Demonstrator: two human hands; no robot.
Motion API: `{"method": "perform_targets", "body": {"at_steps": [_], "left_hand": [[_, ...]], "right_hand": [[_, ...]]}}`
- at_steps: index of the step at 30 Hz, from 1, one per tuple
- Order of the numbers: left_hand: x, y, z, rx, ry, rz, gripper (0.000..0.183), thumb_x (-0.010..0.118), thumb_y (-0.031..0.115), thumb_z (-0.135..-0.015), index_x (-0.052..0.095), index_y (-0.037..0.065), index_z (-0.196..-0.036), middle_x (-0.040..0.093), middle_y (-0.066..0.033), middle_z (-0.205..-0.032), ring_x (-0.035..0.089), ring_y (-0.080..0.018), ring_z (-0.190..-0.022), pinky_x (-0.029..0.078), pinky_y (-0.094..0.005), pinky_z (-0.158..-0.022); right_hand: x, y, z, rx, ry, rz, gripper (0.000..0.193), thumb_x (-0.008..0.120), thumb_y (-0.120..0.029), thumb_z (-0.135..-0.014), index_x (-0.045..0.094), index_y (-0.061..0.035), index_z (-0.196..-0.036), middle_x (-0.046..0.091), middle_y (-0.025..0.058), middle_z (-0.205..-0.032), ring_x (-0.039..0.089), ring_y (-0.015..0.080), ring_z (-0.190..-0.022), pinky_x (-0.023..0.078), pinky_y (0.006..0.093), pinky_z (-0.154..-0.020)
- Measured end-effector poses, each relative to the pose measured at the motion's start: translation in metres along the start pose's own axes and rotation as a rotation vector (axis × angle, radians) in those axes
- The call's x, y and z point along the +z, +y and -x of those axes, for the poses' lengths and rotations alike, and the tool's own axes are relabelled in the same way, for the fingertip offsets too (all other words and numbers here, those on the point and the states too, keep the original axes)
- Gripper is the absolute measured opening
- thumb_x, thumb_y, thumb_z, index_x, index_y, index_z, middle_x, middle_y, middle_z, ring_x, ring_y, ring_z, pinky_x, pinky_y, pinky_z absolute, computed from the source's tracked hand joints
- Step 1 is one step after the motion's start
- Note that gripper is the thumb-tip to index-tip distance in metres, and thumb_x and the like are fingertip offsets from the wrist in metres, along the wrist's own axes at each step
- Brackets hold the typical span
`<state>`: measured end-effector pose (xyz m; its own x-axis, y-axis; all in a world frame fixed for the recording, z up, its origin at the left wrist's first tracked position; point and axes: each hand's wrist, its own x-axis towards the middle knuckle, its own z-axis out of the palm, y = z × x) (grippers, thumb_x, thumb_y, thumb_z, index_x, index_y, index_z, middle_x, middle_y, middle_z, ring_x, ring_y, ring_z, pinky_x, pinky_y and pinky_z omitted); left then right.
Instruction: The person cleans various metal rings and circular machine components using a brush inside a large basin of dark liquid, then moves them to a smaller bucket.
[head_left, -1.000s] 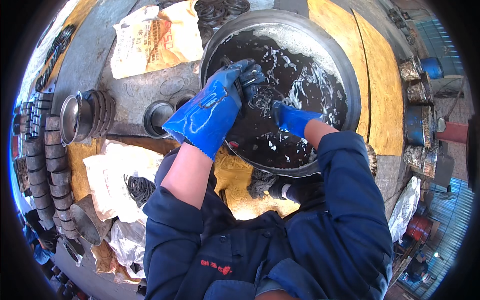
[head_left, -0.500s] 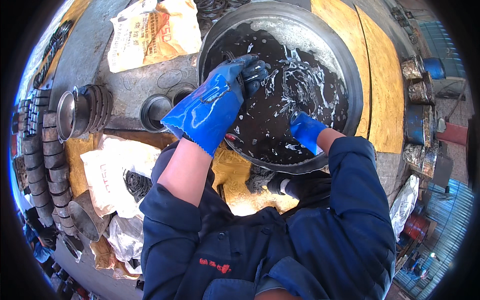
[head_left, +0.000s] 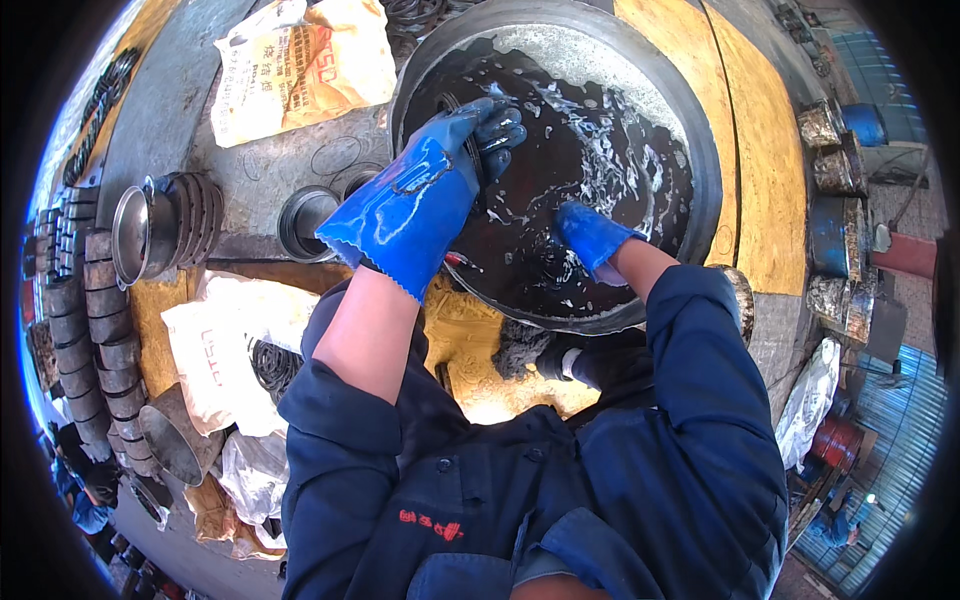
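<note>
A large round basin (head_left: pixel 708 185) holds dark liquid (head_left: pixel 530 180) with whitish foam streaks. Over its left part, my left hand (head_left: pixel 435 175), in a long blue rubber glove wet and darkened at the fingers, is closed around several thin dark rings (head_left: pixel 472 150). My right hand (head_left: pixel 597 242), gloved in blue too, dips into the liquid near the basin's near right side. Its fingers are under the surface, so their grip is hidden. A small red-handled object (head_left: pixel 457 259) lies at the near left rim, below my left wrist.
Left of the basin are a paper sack (head_left: pixel 300 75), an open metal cylinder (head_left: pixel 308 222) and a row of upright metal rings (head_left: pixel 190 215). A second sack (head_left: pixel 235 340) with black rings (head_left: pixel 272 368) is nearer me. Stacked cylinders (head_left: pixel 115 340) line the far left; grimy cans (head_left: pixel 838 175) stand right.
My right hand has shifted left and slightly up through the liquid, stirring ripples and moving the foam. My left hand keeps hold of the rings, nearly in place. The view has shifted slightly.
</note>
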<state>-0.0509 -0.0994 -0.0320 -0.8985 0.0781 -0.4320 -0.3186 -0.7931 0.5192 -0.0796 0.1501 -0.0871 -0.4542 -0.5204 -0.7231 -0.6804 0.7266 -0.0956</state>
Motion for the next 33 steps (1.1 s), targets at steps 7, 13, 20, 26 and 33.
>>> {"method": "perform_targets", "body": {"at_steps": [7,13,20,26,33], "left_hand": [[-0.004,0.011,0.007,-0.012,-0.035,0.002,0.034,0.054,0.015,-0.094,0.053,0.001,-0.125,0.067,-0.0128,-0.111,0.063,-0.0328,-0.109,0.054,-0.0357,-0.071],[-0.015,0.009,0.006,0.042,-0.102,0.022,0.032,0.054,0.015,-0.093,0.056,0.002,-0.121,0.067,-0.0126,-0.110,0.064,-0.0306,-0.105,0.053,-0.0343,-0.067],[-0.006,-0.001,0.028,0.256,-0.056,-0.546,0.032,0.045,0.006,-0.091,0.060,0.003,-0.119,0.067,-0.0158,-0.108,0.065,-0.0288,-0.099,0.050,-0.0350,-0.082],[-0.015,-0.007,0.039,0.784,-0.142,-1.405,0.035,0.043,0.004,-0.092,0.057,0.000,-0.124,0.064,-0.0170,-0.114,0.062,-0.0283,-0.104,0.048,-0.0343,-0.094],[0.000,-0.016,0.025,0.432,-0.215,-0.917,0.031,0.049,0.009,-0.093,0.061,0.000,-0.120,0.066,-0.0133,-0.110,0.062,-0.0225,-0.102,0.048,-0.0302,-0.090]], "right_hand": [[-0.022,0.004,-0.004,0.012,0.056,-0.012,0.021,0.061,-0.029,-0.085,0.069,-0.0113,-0.089,0.067,0.0115,-0.080,0.065,0.0267,-0.076,0.051,0.0393,-0.064],[-0.030,0.023,0.029,-0.013,0.124,-0.352,0.024,0.069,-0.027,-0.081,0.071,-0.0120,-0.099,0.070,0.0120,-0.089,0.067,0.0239,-0.080,0.053,0.0374,-0.073],[-0.044,0.043,0.090,0.264,0.629,-1.173,0.033,0.074,-0.025,-0.082,0.070,-0.0047,-0.108,0.071,0.0113,-0.094,0.066,0.0187,-0.087,0.052,0.0336,-0.077],[-0.042,0.039,0.132,0.207,0.825,-1.451,0.033,0.072,-0.023,-0.084,0.068,-0.0038,-0.111,0.070,0.0121,-0.098,0.064,0.0186,-0.091,0.051,0.0326,-0.081],[-0.028,-0.005,0.135,0.065,0.748,-1.430,0.033,0.070,-0.021,-0.086,0.067,-0.0026,-0.114,0.069,0.0131,-0.103,0.063,0.0186,-0.097,0.049,0.0315,-0.085]]}}
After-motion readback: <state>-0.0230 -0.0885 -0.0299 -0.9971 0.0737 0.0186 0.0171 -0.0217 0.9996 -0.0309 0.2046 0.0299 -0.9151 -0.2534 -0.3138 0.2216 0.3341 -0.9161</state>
